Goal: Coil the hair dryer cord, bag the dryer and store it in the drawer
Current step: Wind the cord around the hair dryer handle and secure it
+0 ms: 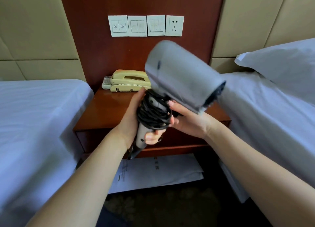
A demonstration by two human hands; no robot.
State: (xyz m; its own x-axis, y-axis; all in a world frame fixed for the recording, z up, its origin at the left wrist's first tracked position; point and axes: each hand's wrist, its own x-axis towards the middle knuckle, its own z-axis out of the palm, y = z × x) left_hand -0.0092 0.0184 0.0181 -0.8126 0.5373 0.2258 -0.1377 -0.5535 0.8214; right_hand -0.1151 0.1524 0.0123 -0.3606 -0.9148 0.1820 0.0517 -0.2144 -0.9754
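A grey hair dryer (180,73) is held up in front of the nightstand, its barrel slanting down to the right. Its black cord (153,114) is wound in several loops around the handle. My left hand (136,123) grips the handle below and behind the coil, thumb on the lower handle. My right hand (185,117) holds the coil from the right, fingers pressed on the cord just under the barrel. The nightstand's drawer front (179,138) sits shut behind my hands. A white bag (153,172) lies flat on the shelf under it.
The brown nightstand (105,111) carries a beige telephone (129,81) and a remote (106,82) at its back. Beds with white sheets (34,116) flank it on both sides, a pillow (281,65) on the right one. Wall switches and a socket (174,25) are above.
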